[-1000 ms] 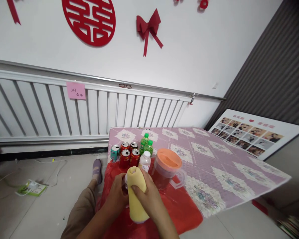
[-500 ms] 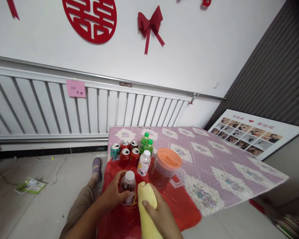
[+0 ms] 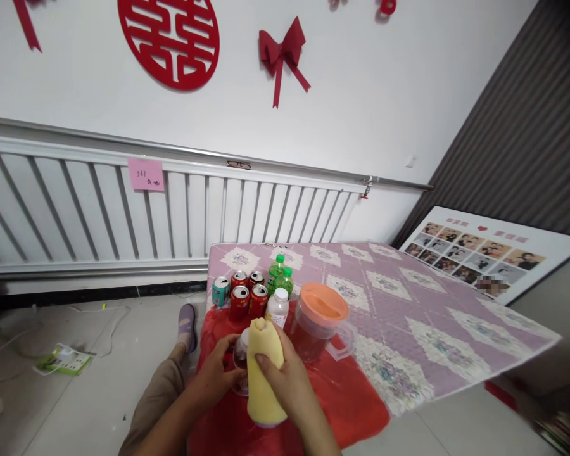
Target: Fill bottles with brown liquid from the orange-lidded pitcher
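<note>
My left hand is wrapped round a clear plastic bottle with a white cap, standing over the red plastic sheet. My right hand grips a long yellow cloth bundle, bunched at its top and with a pale rim at its lower end. What lies inside the cloth is hidden. The bundle is in front of the clear bottle and covers its right side. Just behind stands another white-capped bottle with a printed label. To the right is a clear pitcher with an orange lid and dark liquid.
Several red cans, a teal can and two green-capped bottles stand behind the hands. A purple floral cover spreads to the right. On the floor at left lies a power strip with cables. A radiator lines the wall.
The yellow cloth bundle in my right hand has risen and moved left, now covering part of the clear bottle. My left hand still holds that bottle in nearly the same place.
</note>
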{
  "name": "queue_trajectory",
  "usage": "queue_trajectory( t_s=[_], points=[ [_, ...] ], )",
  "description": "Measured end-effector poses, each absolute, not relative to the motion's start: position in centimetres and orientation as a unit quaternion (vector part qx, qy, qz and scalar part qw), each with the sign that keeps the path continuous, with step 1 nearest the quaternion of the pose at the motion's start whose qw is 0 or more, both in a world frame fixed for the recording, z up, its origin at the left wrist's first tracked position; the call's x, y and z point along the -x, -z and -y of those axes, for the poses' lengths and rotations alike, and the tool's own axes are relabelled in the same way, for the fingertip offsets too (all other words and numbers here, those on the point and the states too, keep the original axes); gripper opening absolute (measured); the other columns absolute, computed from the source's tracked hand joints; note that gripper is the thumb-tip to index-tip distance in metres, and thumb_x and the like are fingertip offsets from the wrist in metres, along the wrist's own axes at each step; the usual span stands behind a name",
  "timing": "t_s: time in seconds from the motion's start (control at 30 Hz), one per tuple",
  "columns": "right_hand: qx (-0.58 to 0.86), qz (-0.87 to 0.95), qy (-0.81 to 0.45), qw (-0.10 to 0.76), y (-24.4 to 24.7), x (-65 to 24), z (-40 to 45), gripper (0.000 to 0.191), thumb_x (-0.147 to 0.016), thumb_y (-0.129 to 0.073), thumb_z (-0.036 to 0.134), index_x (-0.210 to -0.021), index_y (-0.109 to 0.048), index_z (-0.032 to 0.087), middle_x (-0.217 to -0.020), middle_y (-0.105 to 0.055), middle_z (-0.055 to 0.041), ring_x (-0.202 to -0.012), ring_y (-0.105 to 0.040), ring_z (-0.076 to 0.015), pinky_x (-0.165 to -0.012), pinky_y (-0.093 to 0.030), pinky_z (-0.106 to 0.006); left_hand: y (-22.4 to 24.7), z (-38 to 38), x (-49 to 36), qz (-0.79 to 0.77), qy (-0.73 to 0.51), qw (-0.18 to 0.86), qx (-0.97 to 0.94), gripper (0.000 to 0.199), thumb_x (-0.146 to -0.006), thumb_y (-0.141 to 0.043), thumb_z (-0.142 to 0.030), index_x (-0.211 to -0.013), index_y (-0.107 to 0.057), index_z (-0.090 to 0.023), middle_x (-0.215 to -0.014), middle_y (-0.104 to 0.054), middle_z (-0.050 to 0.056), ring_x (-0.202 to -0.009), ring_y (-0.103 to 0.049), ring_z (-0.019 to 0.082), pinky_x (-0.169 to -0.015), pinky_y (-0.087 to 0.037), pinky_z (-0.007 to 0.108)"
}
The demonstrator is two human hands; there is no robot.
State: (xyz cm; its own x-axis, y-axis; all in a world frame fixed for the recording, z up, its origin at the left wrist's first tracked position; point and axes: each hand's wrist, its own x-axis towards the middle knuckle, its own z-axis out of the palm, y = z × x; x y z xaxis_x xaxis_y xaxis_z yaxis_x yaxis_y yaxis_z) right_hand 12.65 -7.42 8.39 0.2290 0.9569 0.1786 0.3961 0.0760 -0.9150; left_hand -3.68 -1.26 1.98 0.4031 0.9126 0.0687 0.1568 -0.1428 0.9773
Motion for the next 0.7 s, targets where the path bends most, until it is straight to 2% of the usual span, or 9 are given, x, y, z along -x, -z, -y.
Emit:
queue_trajectory(
  t_s=[0.13, 0.3, 0.37, 0.47, 0.6, 0.7],
  points=[
    [0.629, 0.515, -0.327, 0.482, -5.7, -13.4, 8.7, 0.061, -0.078, -0.059, 0.029, -0.137, -0.046, 0.019, -0.133, -0.059, -0.0105, -0.120, -0.056, -0.0266, -0.103, -0.042, -0.043, -1.8, 0.3, 4.1, -0.333, -0.354, 0.578, -0.656, 0.064, -0.068, -0.071, -0.017, -0.129, -0.050, -0.022, -0.131, -0.058, 0.009, -0.120, -0.054, 0.027, -0.103, -0.043, 0.040],
    [0.668, 0.514, -0.316, 0.435, -3.6, -14.3, 11.4, 0.062, -0.073, -0.060, 0.030, -0.132, -0.051, 0.014, -0.137, -0.055, -0.0138, -0.127, -0.050, -0.0286, -0.108, -0.035, -0.043, -1.5, -0.4, 4.6, -0.308, -0.315, 0.614, -0.655, 0.070, -0.072, -0.065, -0.018, -0.138, -0.042, -0.023, -0.144, -0.048, 0.008, -0.129, -0.048, 0.027, -0.108, -0.039, 0.041],
    [0.685, 0.513, -0.309, 0.415, -3.5, -14.6, 12.0, 0.062, -0.071, -0.060, 0.031, -0.130, -0.052, 0.013, -0.137, -0.055, -0.0152, -0.128, -0.048, -0.0296, -0.109, -0.033, -0.044, -1.7, -0.2, 4.4, -0.338, -0.327, 0.589, -0.657, 0.074, -0.070, -0.065, -0.016, -0.139, -0.039, -0.023, -0.146, -0.045, 0.008, -0.132, -0.044, 0.027, -0.110, -0.036, 0.042],
    [0.720, 0.466, -0.284, 0.430, -4.3, -14.9, 12.0, 0.066, -0.073, -0.058, 0.036, -0.133, -0.045, 0.012, -0.134, -0.057, -0.0174, -0.120, -0.055, -0.0308, -0.102, -0.041, -0.045, -1.8, 0.8, 3.5, -0.411, -0.376, 0.497, -0.665, 0.077, -0.063, -0.068, -0.014, -0.136, -0.042, -0.019, -0.141, -0.047, 0.012, -0.131, -0.043, 0.029, -0.111, -0.033, 0.044],
    [0.723, 0.426, -0.249, 0.483, -6.5, -14.3, 10.4, 0.062, -0.077, -0.056, 0.041, -0.132, -0.041, 0.016, -0.122, -0.063, -0.0147, -0.101, -0.065, -0.0279, -0.085, -0.050, -0.039, -1.7, 2.3, 1.8, -0.474, -0.431, 0.386, -0.664, 0.074, -0.060, -0.074, -0.022, -0.128, -0.046, -0.015, -0.128, -0.053, 0.014, -0.120, -0.050, 0.032, -0.104, -0.040, 0.047],
    [0.695, 0.445, -0.261, 0.501, -7.7, -13.5, 8.8, 0.058, -0.078, -0.057, 0.039, -0.130, -0.042, 0.018, -0.120, -0.064, -0.0124, -0.099, -0.065, -0.0258, -0.082, -0.051, -0.036, -1.4, 2.8, 0.8, -0.470, -0.455, 0.353, -0.669, 0.066, -0.062, -0.074, -0.026, -0.122, -0.050, -0.016, -0.120, -0.057, 0.012, -0.113, -0.054, 0.031, -0.098, -0.044, 0.047]
  ],
)
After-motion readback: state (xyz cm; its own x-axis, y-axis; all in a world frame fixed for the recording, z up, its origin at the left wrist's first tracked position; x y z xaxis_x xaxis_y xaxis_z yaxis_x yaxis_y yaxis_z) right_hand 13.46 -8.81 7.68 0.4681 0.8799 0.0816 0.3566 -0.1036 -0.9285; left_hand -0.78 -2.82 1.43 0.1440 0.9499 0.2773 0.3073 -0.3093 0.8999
